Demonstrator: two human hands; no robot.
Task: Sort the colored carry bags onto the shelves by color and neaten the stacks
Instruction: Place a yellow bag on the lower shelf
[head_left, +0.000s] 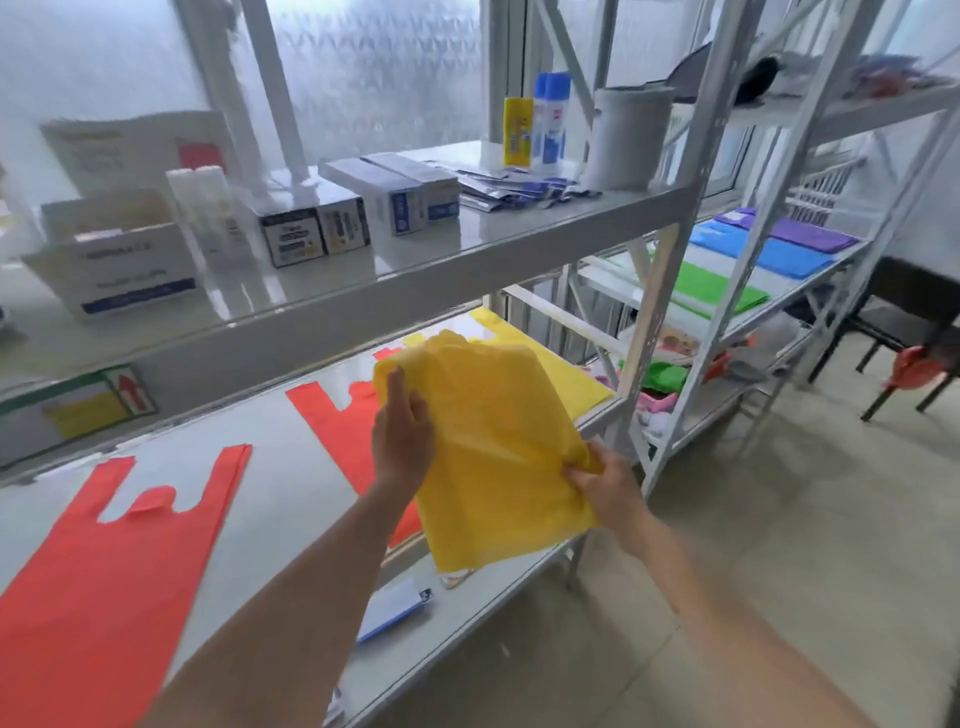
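I hold a yellow carry bag (498, 447) above the lower shelf (291, 499). My left hand (402, 431) grips its upper left edge. My right hand (602, 480) pinches its lower right edge. Under and behind it lies a flat yellow bag stack (566, 374) at the shelf's right end. A red bag (337, 431) lies partly hidden behind my left hand, and another red bag (104, 566) lies flat at the left. On the neighbouring rack sit green (722, 291), blue (763, 252) and purple (800, 234) bag stacks.
The upper shelf (467, 244) carries boxes (395, 197), bottles (540, 122) and a grey roll (628, 137). A small blue-white card (395, 608) lies near the lower shelf's front edge. Lower racks hold mixed green and pink bags (662, 382). A dark table stands (914, 296) at the right.
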